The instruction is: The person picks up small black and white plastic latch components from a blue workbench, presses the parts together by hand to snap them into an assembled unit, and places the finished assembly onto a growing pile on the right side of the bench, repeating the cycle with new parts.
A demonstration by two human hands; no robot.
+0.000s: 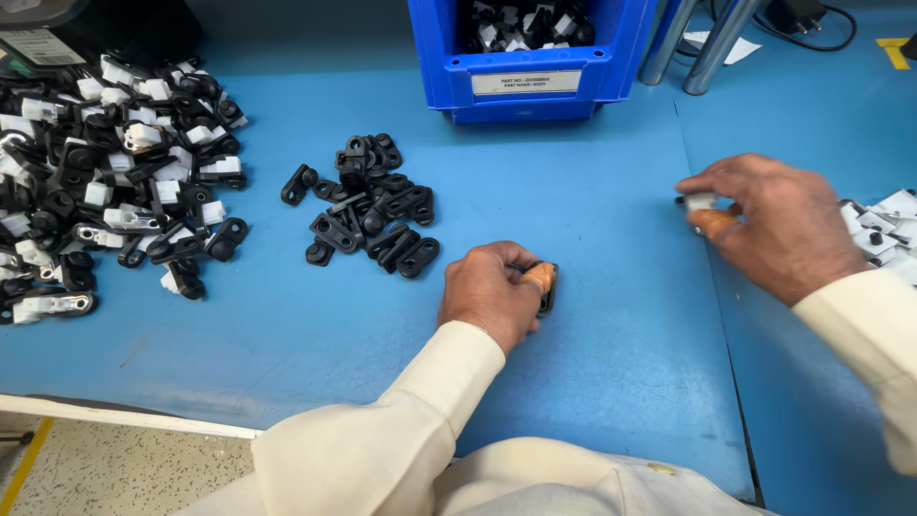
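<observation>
My left hand (pixel 492 291) rests on the blue table, fingers closed around a small black plastic bracket (pixel 547 290) held against the surface. An orange finger cot covers one fingertip. My right hand (pixel 774 225) is farther right, pinching a small white plastic clip (pixel 699 202) between thumb and fingers, also with an orange cot on the thumb. A loose heap of black brackets (pixel 368 205) lies just beyond my left hand.
A large pile of joined black-and-white parts (pixel 115 172) covers the table's left side. A blue bin (pixel 530 53) holding similar parts stands at the back. White clips (pixel 884 225) lie at the right edge. Two metal posts (pixel 693 43) rise behind.
</observation>
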